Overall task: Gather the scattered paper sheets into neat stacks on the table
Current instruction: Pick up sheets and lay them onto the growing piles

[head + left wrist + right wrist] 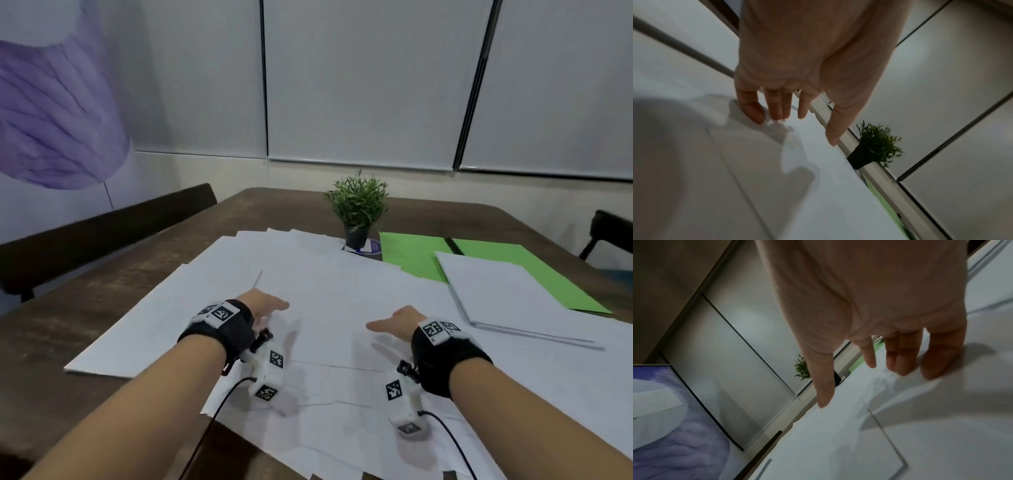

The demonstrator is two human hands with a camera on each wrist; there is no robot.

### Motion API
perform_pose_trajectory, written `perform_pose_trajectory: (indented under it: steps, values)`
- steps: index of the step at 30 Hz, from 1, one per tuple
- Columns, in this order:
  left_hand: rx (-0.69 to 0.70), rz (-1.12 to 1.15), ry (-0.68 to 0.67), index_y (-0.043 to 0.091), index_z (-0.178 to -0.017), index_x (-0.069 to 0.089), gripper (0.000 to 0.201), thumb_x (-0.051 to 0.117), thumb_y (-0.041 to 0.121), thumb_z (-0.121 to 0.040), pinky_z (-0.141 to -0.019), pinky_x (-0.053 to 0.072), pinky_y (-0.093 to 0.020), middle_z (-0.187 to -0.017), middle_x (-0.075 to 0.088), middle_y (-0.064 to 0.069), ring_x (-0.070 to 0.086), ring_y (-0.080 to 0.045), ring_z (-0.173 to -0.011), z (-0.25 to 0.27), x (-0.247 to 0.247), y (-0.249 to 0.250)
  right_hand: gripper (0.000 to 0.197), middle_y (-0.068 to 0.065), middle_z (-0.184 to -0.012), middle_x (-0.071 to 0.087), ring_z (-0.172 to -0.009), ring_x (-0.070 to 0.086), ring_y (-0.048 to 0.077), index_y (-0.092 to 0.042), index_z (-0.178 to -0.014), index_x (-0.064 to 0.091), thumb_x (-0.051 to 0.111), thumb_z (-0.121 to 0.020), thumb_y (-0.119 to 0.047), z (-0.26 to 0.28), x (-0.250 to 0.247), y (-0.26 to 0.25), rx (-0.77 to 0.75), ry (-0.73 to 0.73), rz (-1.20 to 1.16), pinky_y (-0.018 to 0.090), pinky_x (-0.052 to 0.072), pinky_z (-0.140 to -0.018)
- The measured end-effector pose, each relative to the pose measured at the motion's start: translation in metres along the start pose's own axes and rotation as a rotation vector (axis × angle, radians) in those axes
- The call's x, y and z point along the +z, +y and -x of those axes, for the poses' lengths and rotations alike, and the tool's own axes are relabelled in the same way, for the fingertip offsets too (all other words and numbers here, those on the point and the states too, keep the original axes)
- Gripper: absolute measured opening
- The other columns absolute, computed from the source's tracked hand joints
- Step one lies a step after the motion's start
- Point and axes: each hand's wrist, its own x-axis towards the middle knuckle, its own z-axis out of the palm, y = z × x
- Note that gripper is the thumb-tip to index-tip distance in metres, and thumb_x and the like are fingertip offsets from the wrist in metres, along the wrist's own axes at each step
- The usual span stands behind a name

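Several white paper sheets [342, 294] lie overlapping across the brown table [85, 301]. A squared stack of white sheets [507, 294] lies at the right, partly on green sheets [411, 253]. My left hand [263, 306] hovers over the scattered sheets with straight, spread fingers [774, 108]; the little fingertip touches the paper [818, 186]. My right hand [394, 323] is also held flat above the sheets, fingers [900, 356] extended, their tips at the paper [838, 443]. Neither hand holds anything.
A small potted plant [358, 209] stands on a dark round coaster behind the sheets, next to the green sheets. A black pen [454, 245] lies on the green paper. A dark bench [102, 233] runs along the left; a chair [609, 233] sits at the right.
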Motion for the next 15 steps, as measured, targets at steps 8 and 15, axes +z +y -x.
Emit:
perform_pose_trajectory:
  steps: [8, 15]
  values:
    - [-0.05, -0.052, -0.048, 0.0, -0.107, 0.062, 0.051, 0.084, 0.029, -0.07, -0.091, 0.05, -0.039, -0.102, 0.063, -0.012, 0.062, -0.031, -0.101, 0.002, 0.047, 0.01, 0.041, -0.001, -0.051, 0.054, -0.05, 0.047, 0.016, -0.013, -0.066, 0.055, 0.08, -0.072, -0.045, 0.009, -0.015, 0.03, 0.02, -0.09, -0.135, 0.021, 0.038, -0.053]
    - [-0.072, -0.49, 0.061, 0.004, -0.129, 0.053, 0.072, 0.068, 0.055, -0.079, -0.1, 0.043, -0.029, -0.132, 0.057, -0.009, 0.053, -0.025, -0.121, 0.015, 0.052, 0.015, 0.04, 0.0, -0.068, 0.058, -0.071, 0.055, 0.023, -0.019, -0.062, 0.053, 0.076, -0.073, -0.051, 0.006, -0.015, 0.024, 0.016, -0.091, 0.066, 0.027, 0.044, -0.071]
